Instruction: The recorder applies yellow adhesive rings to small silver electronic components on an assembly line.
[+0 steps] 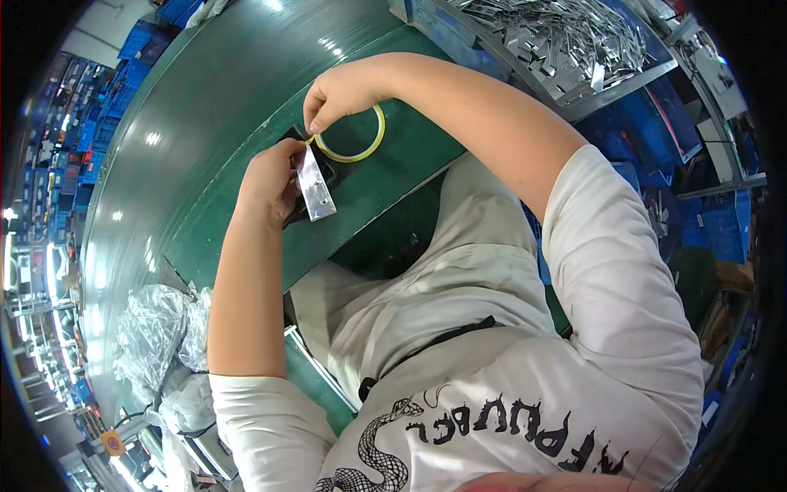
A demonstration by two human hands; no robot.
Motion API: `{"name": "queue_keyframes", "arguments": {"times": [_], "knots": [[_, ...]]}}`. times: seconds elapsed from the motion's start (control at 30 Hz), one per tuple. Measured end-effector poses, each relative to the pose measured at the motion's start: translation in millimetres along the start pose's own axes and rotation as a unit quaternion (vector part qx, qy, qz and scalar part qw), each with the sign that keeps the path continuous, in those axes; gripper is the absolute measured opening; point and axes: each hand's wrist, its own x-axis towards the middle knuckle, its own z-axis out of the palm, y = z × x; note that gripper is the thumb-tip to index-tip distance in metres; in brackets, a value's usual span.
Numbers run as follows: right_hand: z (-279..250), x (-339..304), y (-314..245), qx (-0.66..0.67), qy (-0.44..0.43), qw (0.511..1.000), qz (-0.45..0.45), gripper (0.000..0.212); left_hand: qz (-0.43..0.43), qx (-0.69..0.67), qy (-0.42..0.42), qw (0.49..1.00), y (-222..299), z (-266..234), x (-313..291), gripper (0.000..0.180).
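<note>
A flat silver metal plate [315, 185] with small holes near its lower end is gripped along its left side by my left hand [270, 176], fingers closed round it. At the plate's far end, my right hand [346, 92] has thumb and fingers pinched together on a short bit of yellow tape. That bit runs between the plate's tip and a ring-shaped roll of yellow tape [354, 157], which lies just right of the plate, partly below my right hand. A dark object [331, 170] shows behind the plate; its kind is hard to make out.
Both hands are over a green work surface [410, 135], beside a wide, shiny green belt [164, 135]. A metal bin [566, 102] of loose metal strips stands far right. Clear plastic bags [152, 328] lie at the near left. Blue crates [115, 107] line the far left.
</note>
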Motion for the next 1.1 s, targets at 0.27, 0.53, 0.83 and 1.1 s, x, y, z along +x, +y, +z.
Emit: {"name": "queue_keyframes", "arguments": {"times": [0.27,0.53,0.83,1.1], "knots": [[4.2,-3.9,14.2,-0.065,-0.003,0.998,0.003,0.032,-0.01,-0.042,0.032,0.999,-1.6,5.6,-9.8,0.012],[49.4,-39.0,16.1,-0.12,0.269,0.952,-0.083,0.022,0.158,0.006,-0.051,0.986,-12.5,-3.6,-68.4,0.013],[110.8,-87.8,20.5,-0.317,0.329,0.861,-0.222,0.036,0.214,-0.129,-0.125,0.96,-43.6,16.5,-99.8,0.011],[126.5,-116.4,2.7,-0.182,0.318,0.904,-0.221,0.04,0.334,-0.044,-0.107,0.935,-69.4,22.9,-116.4,0.026]]}}
